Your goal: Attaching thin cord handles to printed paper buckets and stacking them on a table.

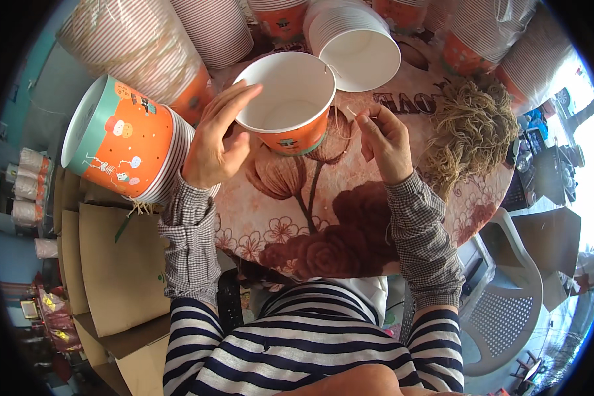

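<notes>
Paper bucket (287,102), orange outside, white inside, green band at the base: mouth up on the flower-print table (356,175), between the two grips, just right of the left one.

Left to right:
- Far left of left grip: wrapped packs (32,183) in the background, small in view.
- Below-left of left grip: cardboard (122,267), beside the table.
- Just left of left grip: nested bucket stack (129,135) lying on its side, base pointing left, cartoon print on orange, striped rims toward the grip.
- Above left grip: bagged stack (135,43), leaning, striped rims under clear film.
- Left grip (216,145): spread, fingers straight, thumb well off them, nothing pinched. Fingertips overlap the bucket's rim in this view; can't tell if they touch.
- Beyond the bucket, up between the grips: second bucket stack (360,56), on its side, white mouth toward the person.
- Right grip (386,142): thumb and index pressed together, pinching a thin pale thread (351,113) just right of the bucket. Full run of the thread too fine to trace.
- Right of right grip, near: tangled beige cord bundle (475,129) on the table.
- Above-right of right grip: more bagged buckets (485,33).
- Below-right of right grip: white plastic chair (505,313), perforated seat, off the table edge.
</notes>
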`<control>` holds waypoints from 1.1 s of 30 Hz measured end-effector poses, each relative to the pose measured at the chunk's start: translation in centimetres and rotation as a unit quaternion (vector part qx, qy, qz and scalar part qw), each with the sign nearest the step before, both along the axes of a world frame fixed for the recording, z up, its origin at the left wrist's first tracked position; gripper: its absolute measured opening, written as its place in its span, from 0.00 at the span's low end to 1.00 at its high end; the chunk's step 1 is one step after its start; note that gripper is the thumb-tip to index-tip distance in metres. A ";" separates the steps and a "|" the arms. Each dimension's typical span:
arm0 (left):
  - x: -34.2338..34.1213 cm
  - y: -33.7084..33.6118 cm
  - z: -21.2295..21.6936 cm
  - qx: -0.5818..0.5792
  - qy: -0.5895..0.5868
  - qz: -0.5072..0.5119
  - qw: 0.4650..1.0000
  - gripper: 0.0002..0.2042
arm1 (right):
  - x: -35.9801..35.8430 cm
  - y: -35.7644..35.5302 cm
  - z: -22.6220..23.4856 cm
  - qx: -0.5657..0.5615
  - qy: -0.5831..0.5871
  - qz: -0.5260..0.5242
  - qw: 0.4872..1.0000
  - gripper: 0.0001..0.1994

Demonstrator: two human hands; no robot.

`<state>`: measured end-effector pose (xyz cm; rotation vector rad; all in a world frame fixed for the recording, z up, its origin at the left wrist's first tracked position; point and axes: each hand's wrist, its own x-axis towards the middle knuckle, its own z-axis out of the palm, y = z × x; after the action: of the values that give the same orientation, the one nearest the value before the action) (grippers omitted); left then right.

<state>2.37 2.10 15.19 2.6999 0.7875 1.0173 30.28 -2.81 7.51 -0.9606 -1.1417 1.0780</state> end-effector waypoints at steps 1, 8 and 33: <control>-0.7 0.3 -0.7 0.016 0.035 0.034 0.999 0.28 | -0.1 0.0 -0.1 0.002 -0.006 0.006 1.000 0.05; -0.3 0.8 -3.5 0.090 -0.016 0.106 0.990 0.11 | 0.1 -0.1 -0.2 0.022 -0.004 -0.063 0.998 0.06; 4.2 -1.3 -3.2 0.005 -0.002 0.102 0.995 0.06 | -4.1 -1.1 -2.1 0.070 -0.096 0.001 0.993 0.05</control>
<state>6.59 0.81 11.94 2.6671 1.0779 1.0683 26.16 -3.93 5.46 -0.9662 -1.3578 0.9088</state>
